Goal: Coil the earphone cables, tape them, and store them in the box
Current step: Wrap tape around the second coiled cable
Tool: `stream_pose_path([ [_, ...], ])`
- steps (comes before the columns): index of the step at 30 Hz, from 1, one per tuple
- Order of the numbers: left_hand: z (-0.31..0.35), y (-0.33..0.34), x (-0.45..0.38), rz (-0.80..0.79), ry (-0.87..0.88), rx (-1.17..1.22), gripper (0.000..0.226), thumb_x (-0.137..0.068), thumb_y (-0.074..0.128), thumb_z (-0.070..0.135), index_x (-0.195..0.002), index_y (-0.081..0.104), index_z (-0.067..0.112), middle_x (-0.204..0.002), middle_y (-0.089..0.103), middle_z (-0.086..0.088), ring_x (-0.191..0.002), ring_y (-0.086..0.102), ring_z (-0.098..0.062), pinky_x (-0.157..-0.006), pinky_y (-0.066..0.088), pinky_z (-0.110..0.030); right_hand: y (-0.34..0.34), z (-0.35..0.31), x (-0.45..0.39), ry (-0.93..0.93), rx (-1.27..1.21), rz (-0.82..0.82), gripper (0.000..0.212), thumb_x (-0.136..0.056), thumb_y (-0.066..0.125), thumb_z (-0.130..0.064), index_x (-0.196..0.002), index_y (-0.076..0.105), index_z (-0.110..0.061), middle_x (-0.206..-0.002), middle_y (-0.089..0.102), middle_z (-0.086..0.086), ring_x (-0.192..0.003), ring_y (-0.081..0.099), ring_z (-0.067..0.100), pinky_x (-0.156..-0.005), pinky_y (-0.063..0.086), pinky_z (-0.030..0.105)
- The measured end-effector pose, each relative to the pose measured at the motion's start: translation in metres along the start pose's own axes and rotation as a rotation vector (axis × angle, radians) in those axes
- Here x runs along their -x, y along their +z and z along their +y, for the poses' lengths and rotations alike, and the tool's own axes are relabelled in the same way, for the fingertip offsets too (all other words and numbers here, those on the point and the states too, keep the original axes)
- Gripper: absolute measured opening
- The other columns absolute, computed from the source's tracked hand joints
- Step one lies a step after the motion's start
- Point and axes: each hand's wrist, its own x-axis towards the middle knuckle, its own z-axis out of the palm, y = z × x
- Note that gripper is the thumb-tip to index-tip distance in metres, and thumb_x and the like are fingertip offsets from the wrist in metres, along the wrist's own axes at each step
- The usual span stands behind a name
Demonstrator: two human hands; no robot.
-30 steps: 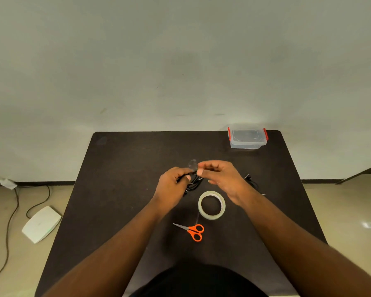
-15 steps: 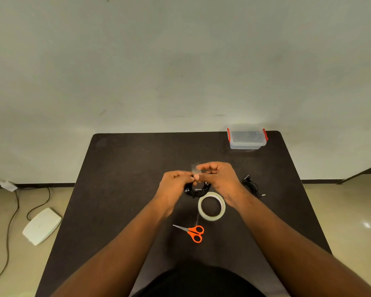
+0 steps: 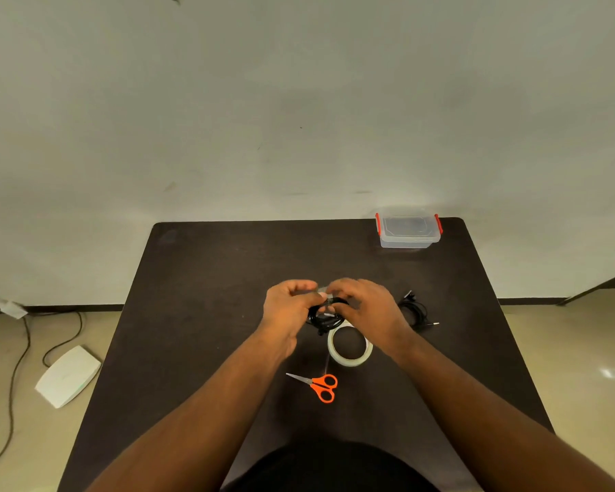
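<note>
Head view: left hand (image 3: 287, 307) and right hand (image 3: 364, 308) both pinch one black coiled earphone cable (image 3: 323, 319) beyond the clear tape roll (image 3: 350, 346). A second black coil (image 3: 414, 311) lies right of the roll; one clear red-latched plastic box (image 3: 408, 230) sits far behind.

A dark table (image 3: 199, 278) bears a tape roll (image 3: 349, 349), orange scissors (image 3: 320, 385), a coiled cable (image 3: 415, 310) — and a lidded box (image 3: 408, 230) (far right corner).
</note>
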Motion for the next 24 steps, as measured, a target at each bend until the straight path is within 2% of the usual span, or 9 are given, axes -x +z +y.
stream_pose_path([
  [4, 0.001, 0.000, 0.000, 0.066, -0.003, -0.017, 0.053, -0.075, 0.075, 0.001, -0.114, 0.048, 0.026, -0.095, 0.064, -0.007, -0.077, 0.065, -0.010, -0.047, 0.044, -0.011, 0.003, -0.001, -0.001, -0.084, 0.180, -0.006, 0.020, -0.085, 0.068, -0.015, -0.104, 0.072, -0.020, -0.090, 0.073, -0.003, -0.085, 0.061, 0.020, -0.078, 0.046, 0.036],
  [7, -0.004, 0.001, 0.001, -0.014, 0.091, -0.085, 0.040, -0.088, 0.066, 0.010, -0.116, 0.043, 0.027, -0.084, 0.069, -0.006, -0.071, 0.067, -0.006, -0.054, 0.044, -0.013, 0.005, 0.000, -0.006, -0.026, 0.212, -0.019, 0.020, -0.090, 0.061, -0.019, -0.108, 0.070, -0.024, -0.095, 0.072, -0.005, -0.091, 0.058, 0.016, -0.084, 0.043, 0.032],
  [11, -0.012, 0.001, 0.003, -0.140, 0.292, -0.287, 0.026, -0.088, 0.067, 0.017, -0.109, 0.055, 0.028, -0.093, 0.068, -0.005, -0.091, 0.065, -0.015, -0.080, 0.053, -0.030, 0.002, -0.002, -0.012, 0.011, 0.217, -0.005, 0.018, -0.091, 0.058, -0.017, -0.103, 0.070, -0.023, -0.090, 0.071, -0.004, -0.087, 0.055, 0.016, -0.080, 0.044, 0.032],
  [12, -0.013, 0.000, 0.001, -0.149, 0.361, -0.386, 0.025, -0.087, 0.067, 0.014, -0.107, 0.059, 0.027, -0.095, 0.069, -0.001, -0.095, 0.064, -0.015, -0.094, 0.049, -0.036, 0.002, -0.002, -0.013, 0.025, 0.226, -0.018, 0.017, -0.091, 0.057, -0.017, -0.101, 0.070, -0.022, -0.088, 0.070, -0.003, -0.087, 0.054, 0.016, -0.078, 0.043, 0.031],
  [14, -0.014, -0.003, -0.005, -0.066, 0.556, -0.749, 0.022, -0.089, 0.063, 0.013, -0.105, 0.065, 0.027, -0.097, 0.069, 0.006, -0.100, 0.061, -0.012, -0.115, 0.021, -0.040, 0.002, -0.002, -0.013, 0.063, 0.235, -0.066, 0.016, -0.092, 0.056, -0.019, -0.099, 0.070, -0.023, -0.086, 0.069, -0.004, -0.087, 0.052, 0.015, -0.074, 0.041, 0.028],
  [16, -0.014, -0.006, -0.008, 0.012, 0.702, -1.030, 0.024, -0.092, 0.058, 0.014, -0.109, 0.067, 0.028, -0.098, 0.066, 0.007, -0.103, 0.057, -0.011, -0.116, -0.001, -0.035, 0.003, -0.004, -0.014, 0.119, 0.201, -0.123, 0.015, -0.092, 0.056, -0.021, -0.097, 0.069, -0.025, -0.084, 0.067, -0.005, -0.086, 0.051, 0.014, -0.072, 0.042, 0.028],
  [18, -0.015, -0.009, -0.008, 0.023, 0.763, -1.124, 0.025, -0.093, 0.056, 0.013, -0.112, 0.066, 0.027, -0.100, 0.064, 0.005, -0.104, 0.055, -0.012, -0.115, -0.008, -0.032, 0.002, -0.007, -0.017, 0.178, 0.134, -0.174, 0.014, -0.092, 0.058, -0.021, -0.099, 0.070, -0.025, -0.086, 0.068, -0.004, -0.086, 0.055, 0.014, -0.074, 0.048, 0.031],
  [21, -0.018, -0.010, -0.009, 0.033, 0.784, -1.172, 0.024, -0.092, 0.056, 0.014, -0.110, 0.065, 0.027, -0.102, 0.063, 0.005, -0.106, 0.053, -0.013, -0.117, -0.005, -0.037, -0.003, -0.012, -0.021, 0.228, 0.093, -0.228, 0.019, -0.091, 0.059, -0.018, -0.106, 0.068, -0.023, -0.096, 0.069, -0.002, -0.088, 0.061, 0.012, -0.081, 0.052, 0.031],
  [24, -0.012, -0.005, -0.008, 0.046, 0.708, -1.155, 0.022, -0.092, 0.054, 0.015, -0.103, 0.066, 0.030, -0.099, 0.063, 0.008, -0.105, 0.053, -0.013, -0.115, 0.010, -0.044, -0.007, -0.012, -0.022, 0.200, 0.170, -0.199, 0.017, -0.092, 0.057, -0.023, -0.105, 0.067, -0.026, -0.095, 0.068, -0.002, -0.092, 0.058, 0.013, -0.082, 0.052, 0.035],
])
